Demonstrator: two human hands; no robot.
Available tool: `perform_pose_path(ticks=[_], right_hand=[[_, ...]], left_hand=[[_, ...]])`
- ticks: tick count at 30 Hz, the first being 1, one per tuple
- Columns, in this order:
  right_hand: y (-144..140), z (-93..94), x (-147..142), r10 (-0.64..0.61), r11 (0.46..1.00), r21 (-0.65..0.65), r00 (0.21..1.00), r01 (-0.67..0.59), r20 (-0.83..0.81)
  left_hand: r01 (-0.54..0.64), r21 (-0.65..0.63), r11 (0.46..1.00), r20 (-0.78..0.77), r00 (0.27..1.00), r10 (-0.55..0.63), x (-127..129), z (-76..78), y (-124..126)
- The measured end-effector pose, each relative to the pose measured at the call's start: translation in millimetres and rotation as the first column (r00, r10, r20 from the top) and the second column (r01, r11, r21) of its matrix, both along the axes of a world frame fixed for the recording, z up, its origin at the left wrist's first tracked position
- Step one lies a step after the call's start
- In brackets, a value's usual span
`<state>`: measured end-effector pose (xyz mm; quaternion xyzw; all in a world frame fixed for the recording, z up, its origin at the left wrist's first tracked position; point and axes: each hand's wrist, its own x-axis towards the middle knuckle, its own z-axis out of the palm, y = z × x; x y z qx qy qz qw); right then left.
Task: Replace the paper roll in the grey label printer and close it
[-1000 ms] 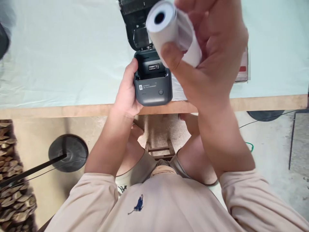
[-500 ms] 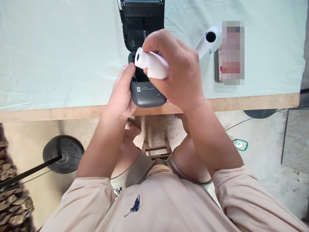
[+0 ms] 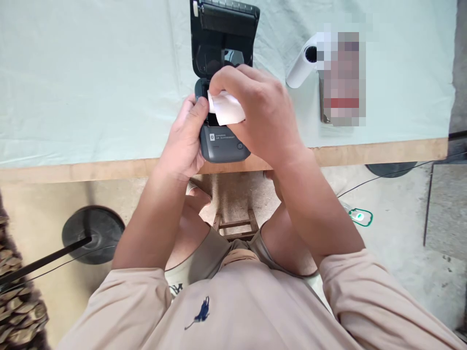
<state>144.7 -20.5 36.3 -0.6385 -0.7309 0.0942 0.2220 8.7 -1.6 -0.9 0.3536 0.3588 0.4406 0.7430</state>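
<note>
"The left hand (image 3: 188,133) is where, exactly?"

"Left of centre in the upper half of the frame, wrapped round the near-left side of a small dark printer (image 3: 226,150). The thumb lies along the rim, pointing up the frame."

"And the printer itself?"

"Upper centre, over the edge of the table. Its lid (image 3: 224,46) is swung right back towards the top of the frame. A pale square mark and small print show on the front, with a round button to their right."

"What's over the compartment?"

"A white paper roll (image 3: 231,109), with a loose flap hanging towards the bottom of the frame. Its left end touches or nearly touches the left thumb. I can't tell whether it sits down inside."

"So the right hand (image 3: 264,114) has it?"

"Yes, just right of centre, fingers curled over the roll and gripping it. The thumb is mostly hidden."

"Further right?"

"A second roll (image 3: 299,70) lies slantwise on the cloth, upper right, its dark core facing up and right. Beside it is a flat rectangular object (image 3: 343,80), masked by coarse squares. Lower down, right of the forearm, a green-rimmed item (image 3: 361,217) shows against the floor; the wooden table edge (image 3: 383,148) runs above it."
</note>
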Motion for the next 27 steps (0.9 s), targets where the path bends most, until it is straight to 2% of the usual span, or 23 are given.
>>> perform_pose_path(ticks=[4,7,11,14,16,17,20,22,23,25,26,27], right_hand=[[-1.0,5.4,0.3,-0.012,1.0,-0.006,1.0,0.012,-0.006],[-3.0,5.7,-0.3,0.028,0.999,0.035,0.999,-0.027,-0.016],[-5.1,-2.1,1.6,0.176,0.979,0.104,0.984,-0.173,-0.021],[-4.9,-4.8,6.6,0.291,0.945,0.188,0.949,-0.266,-0.12],[-3.5,-3.5,11.1,0.302,0.934,0.275,0.917,-0.229,-0.261],[-2.5,-2.8,13.4,0.278,0.933,0.318,0.9,-0.169,-0.335],[1.4,-4.0,19.2,0.1,0.915,0.388,0.869,0.111,-0.485],[4.8,-7.9,21.1,0.044,0.903,0.37,0.81,0.218,-0.584],[6.8,-10.0,21.3,0.058,0.917,0.334,0.756,0.218,-0.652],[10.9,-12.9,20.3,0.144,0.961,0.258,0.613,0.101,-0.777],[12.7,-13.2,19.3,0.166,0.973,0.227,0.58,0.034,-0.798],[14.2,-12.8,18.1,0.16,0.981,0.196,0.614,-0.009,-0.773]], left_hand=[[-0.017,-0.031,0.999,-0.01,1.0,0.017,-2.4,-3.2,1.7],[0.005,-0.057,0.998,0.002,1.0,-0.005,-4.4,-3.9,3.1],[0.024,-0.032,0.999,0.044,0.999,-0.022,-3.9,1.2,0.9],[0.015,0.008,1.0,0.059,0.998,-0.015,-3.0,4.8,-2.5],[0.014,0.034,0.999,0.04,0.999,-0.016,-3.4,4.8,-4.1],[0.026,0.05,0.998,0.026,0.999,-0.027,-4.0,4.1,-4.5],[0.086,0.081,0.993,-0.035,0.996,-0.084,-6.3,1.4,-5.1],[0.119,0.091,0.989,-0.068,0.991,-0.113,-7.2,0.4,-5.1],[0.127,0.098,0.987,-0.077,0.99,-0.12,-7.3,0.3,-5.2],[0.132,0.108,0.985,-0.078,0.989,-0.124,-7.2,0.5,-5.3],[0.129,0.106,0.986,-0.069,0.99,-0.123,-7.2,0.7,-5.2],[0.125,0.101,0.987,-0.055,0.991,-0.12,-7.2,0.8,-5.2]])
